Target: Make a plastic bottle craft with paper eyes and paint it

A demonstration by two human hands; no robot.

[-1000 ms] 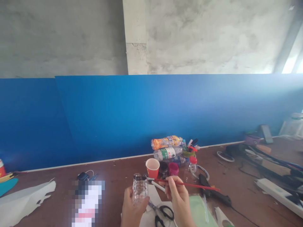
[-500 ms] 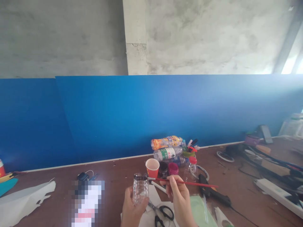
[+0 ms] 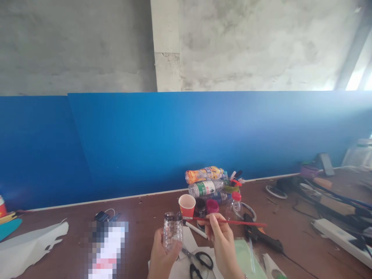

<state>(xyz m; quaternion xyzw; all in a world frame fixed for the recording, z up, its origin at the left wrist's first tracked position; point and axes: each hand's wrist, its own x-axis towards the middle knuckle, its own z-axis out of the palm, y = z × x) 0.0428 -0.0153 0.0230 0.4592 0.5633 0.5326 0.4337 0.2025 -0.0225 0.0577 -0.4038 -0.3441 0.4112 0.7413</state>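
My left hand [image 3: 164,254] is closed around a clear plastic bottle piece [image 3: 173,232] held upright, with a dark band around its top. Between the thumb and fingers of my right hand [image 3: 221,240] is a red-handled paintbrush [image 3: 244,223], lying nearly level. The brush's tip points left and meets or nearly meets the dark band; whether it touches I cannot tell. Just behind stand a red paper cup [image 3: 187,209], a dark paint jar [image 3: 200,206] and a magenta jar [image 3: 212,206]. Black-handled scissors [image 3: 200,260] lie on white paper below my hands.
Several plastic bottles [image 3: 206,188] lie by the blue partition [image 3: 180,135]. A red-capped bottle [image 3: 236,203] and a black glue gun [image 3: 266,238] are to the right, with a white power strip [image 3: 343,238] farther out. White cut material [image 3: 31,248] lies at left.
My right hand and the paintbrush have shifted very slightly. The bottle piece in my left hand has stayed almost in place.
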